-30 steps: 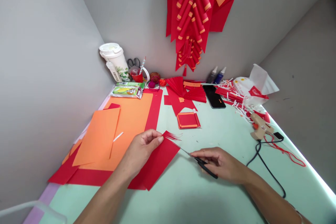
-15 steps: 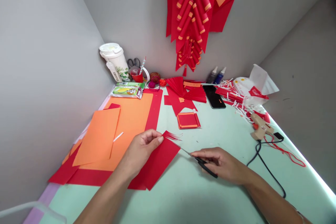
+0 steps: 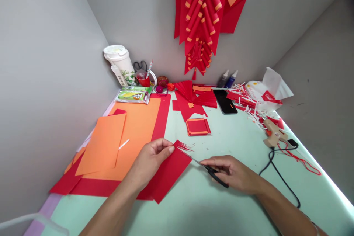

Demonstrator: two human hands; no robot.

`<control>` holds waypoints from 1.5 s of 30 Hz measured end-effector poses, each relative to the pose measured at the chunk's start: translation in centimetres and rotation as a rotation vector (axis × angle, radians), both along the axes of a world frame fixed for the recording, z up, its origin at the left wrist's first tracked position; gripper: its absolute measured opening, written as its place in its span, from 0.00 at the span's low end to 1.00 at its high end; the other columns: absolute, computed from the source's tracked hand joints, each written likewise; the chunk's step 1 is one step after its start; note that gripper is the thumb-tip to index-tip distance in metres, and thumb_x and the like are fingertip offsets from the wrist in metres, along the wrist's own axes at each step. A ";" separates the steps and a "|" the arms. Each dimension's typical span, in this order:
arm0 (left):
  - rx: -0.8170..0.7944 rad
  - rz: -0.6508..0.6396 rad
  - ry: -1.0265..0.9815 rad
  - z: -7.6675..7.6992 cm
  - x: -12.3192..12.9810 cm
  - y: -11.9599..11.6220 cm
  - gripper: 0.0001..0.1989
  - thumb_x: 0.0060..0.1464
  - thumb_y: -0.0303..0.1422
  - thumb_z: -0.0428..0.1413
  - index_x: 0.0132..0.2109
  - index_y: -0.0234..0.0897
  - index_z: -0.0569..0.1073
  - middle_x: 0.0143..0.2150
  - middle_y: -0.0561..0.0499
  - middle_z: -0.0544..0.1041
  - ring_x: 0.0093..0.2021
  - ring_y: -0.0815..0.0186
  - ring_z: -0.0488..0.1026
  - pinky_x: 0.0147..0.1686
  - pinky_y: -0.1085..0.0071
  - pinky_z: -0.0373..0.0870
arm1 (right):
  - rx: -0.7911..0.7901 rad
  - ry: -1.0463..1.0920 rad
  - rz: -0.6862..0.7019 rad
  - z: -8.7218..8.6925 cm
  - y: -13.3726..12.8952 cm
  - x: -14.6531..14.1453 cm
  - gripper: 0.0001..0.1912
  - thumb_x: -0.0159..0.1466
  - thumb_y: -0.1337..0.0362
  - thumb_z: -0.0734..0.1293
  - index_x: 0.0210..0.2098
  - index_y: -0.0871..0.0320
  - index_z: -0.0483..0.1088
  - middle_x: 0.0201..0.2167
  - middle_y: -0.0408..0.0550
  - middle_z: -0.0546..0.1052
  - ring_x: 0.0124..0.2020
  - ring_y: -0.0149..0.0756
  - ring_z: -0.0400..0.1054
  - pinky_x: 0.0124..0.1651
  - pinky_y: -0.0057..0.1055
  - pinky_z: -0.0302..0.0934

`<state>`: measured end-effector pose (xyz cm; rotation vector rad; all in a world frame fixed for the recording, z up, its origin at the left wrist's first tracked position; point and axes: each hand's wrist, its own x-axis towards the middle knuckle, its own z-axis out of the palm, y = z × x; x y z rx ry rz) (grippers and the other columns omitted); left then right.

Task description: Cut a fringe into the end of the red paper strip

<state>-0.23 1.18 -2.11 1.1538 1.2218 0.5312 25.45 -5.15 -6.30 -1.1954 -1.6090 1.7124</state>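
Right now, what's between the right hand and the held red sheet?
Scissors: the right hand holds their black handles, and the blades point toward the red sheet, pinched by the left hand. Shows in the head view.

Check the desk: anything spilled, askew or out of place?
White paper shreds lie strewn between the phone and glue gun, like spilled scrap. One stray strip lies apart on the large orange sheet. The red fringe at the left hand looks deliberately cut, not torn.
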 end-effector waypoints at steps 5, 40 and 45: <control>-0.012 -0.003 -0.002 0.1 0.0 0.0 0.13 0.50 0.44 0.56 0.31 0.37 0.68 0.26 0.57 0.66 0.24 0.73 0.61 0.24 0.77 0.57 | -0.018 0.000 -0.012 0.1 0.1 0.0 0.20 0.60 0.69 0.64 0.52 0.56 0.69 0.42 0.49 0.74 0.37 0.34 0.69 0.37 0.27 0.65; -0.056 -0.001 0.027 1.0 1.1 -0.5 0.13 0.50 0.43 0.56 0.31 0.36 0.69 0.26 0.57 0.69 0.25 0.73 0.64 0.26 0.77 0.59 | -0.003 0.041 -0.010 -0.2 0.2 -0.3 0.21 0.59 0.72 0.63 0.52 0.54 0.69 0.44 0.47 0.74 0.39 0.32 0.69 0.40 0.25 0.65; -0.057 -0.004 0.010 0.7 1.1 -0.5 0.13 0.50 0.42 0.57 0.31 0.36 0.69 0.25 0.57 0.68 0.24 0.73 0.63 0.25 0.78 0.58 | -0.005 0.054 -0.007 -0.3 0.1 -0.4 0.21 0.60 0.71 0.63 0.52 0.54 0.69 0.45 0.48 0.74 0.39 0.33 0.69 0.40 0.26 0.65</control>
